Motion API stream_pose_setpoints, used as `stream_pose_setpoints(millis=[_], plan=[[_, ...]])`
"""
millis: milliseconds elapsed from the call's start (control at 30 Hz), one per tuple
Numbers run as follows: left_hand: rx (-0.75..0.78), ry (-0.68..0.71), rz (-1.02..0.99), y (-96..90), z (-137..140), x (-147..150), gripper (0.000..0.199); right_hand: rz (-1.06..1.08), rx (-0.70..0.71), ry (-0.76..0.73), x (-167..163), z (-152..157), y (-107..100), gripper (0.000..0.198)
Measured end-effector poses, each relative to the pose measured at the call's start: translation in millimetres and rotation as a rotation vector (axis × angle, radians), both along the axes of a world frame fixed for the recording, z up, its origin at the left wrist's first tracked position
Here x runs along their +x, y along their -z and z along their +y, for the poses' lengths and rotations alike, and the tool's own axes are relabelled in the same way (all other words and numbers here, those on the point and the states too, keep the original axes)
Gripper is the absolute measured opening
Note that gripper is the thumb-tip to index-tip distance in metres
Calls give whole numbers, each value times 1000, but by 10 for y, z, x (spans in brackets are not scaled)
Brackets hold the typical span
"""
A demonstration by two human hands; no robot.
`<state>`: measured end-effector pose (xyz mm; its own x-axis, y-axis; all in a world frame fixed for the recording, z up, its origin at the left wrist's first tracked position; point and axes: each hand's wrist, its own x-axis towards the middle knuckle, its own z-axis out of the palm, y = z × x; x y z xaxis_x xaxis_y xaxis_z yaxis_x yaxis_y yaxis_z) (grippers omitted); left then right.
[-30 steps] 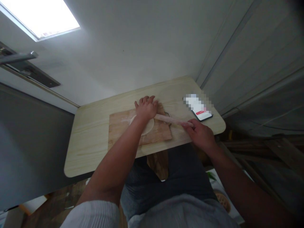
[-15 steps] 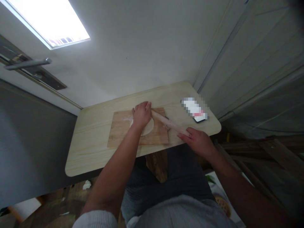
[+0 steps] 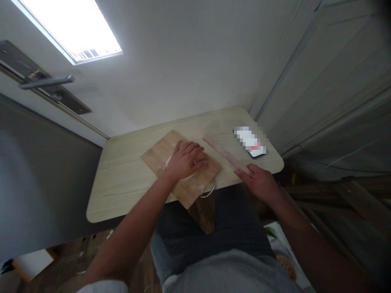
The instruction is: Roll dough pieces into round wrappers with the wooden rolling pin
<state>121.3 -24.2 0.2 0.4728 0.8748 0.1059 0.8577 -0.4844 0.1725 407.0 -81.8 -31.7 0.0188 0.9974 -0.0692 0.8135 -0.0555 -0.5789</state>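
My left hand [image 3: 187, 159] lies with its fingers spread over the pale flat dough, hiding most of it. Under the dough is a wooden cutting board [image 3: 187, 196], turned at an angle, with one corner past the table's front edge and a metal loop handle [image 3: 211, 191] on its near right side. My right hand [image 3: 259, 179] grips the near end of a wooden rolling pin [image 3: 226, 154]. The pin points away to the upper left, right of the board and apart from my left hand.
The light wood table [image 3: 122, 175] stands against a white door with a metal handle [image 3: 47, 82]. A phone [image 3: 249, 141], its screen blurred out, lies at the table's right end. At lower right, a round brown item [image 3: 285, 264] rests on a white surface beside my legs.
The cutting board has rotated clockwise, its handle swinging toward me. My left hand has let go of the rolling pin's far end and spread over the dough. The pin has shifted slightly right.
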Motion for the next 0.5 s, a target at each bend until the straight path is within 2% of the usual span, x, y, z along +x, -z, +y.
stream_pose_setpoints(millis=[167,233,367,500], plan=[[75,-501,-6,-18,-337,-169,74,-11,1,-31,-20,0,15,48],[31,-583,-8,19,-474,-191,84,-25,8,-43,-43,4,20,48],[-24,-535,-60,129,-591,-235,92,-38,17,-99,-138,14,5,47],[-58,-378,-212,192,-487,-344,93,-40,8,-231,-222,39,-5,46]])
